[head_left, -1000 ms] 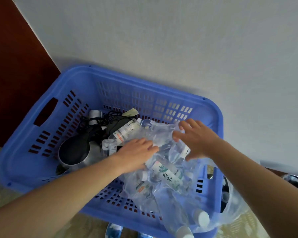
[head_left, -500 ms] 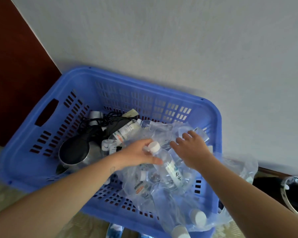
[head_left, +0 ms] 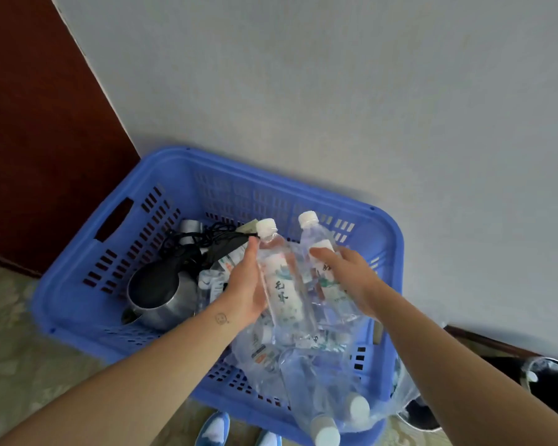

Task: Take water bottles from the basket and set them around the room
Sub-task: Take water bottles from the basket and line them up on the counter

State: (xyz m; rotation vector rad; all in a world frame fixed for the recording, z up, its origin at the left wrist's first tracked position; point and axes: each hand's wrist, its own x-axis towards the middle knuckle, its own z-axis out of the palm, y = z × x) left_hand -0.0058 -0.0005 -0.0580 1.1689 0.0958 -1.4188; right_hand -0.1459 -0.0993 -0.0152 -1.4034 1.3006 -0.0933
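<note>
- Bottles: left bottle (head_left: pixel 281 284) and right bottle (head_left: pixel 311 235), clear with white caps, both held up over the basket's middle. Caps point toward the basket's far wall.
- left hand (head_left: pixel 244 284) is wrapped around the left bottle's labelled body. right hand (head_left: pixel 351 278) grasps the right bottle, fingers curled over its label.
- The two bottles are just beside each other; can't tell if they touch.
- wrapped bottles (head_left: pixel 303 375) in clear plastic fill the basket's near-right corner. The wrap spills over the near rim there, with two white caps at the rim.
- kettle (head_left: pixel 161 294), steel with a dark top, lies in the basket's left half. black cord (head_left: pixel 203 236) is tangled between it and the far wall.
- basket (head_left: pixel 78 252): blue, slotted walls, handle cutout in the left wall.
- Far rim sits close against the pale wall (head_left: pixel 335 91). brown panel (head_left: pixel 29 123) stands off the far-left corner.
- floor (head_left: pixel 23 365): pale and patterned, open to the left of the basket and along its near side.
- shoes (head_left: pixel 213 428), blue and white, just beside the near rim.
- dark round object (head_left: pixel 545 378) on the floor right of the basket, partly cut off; can't tell what it is.
</note>
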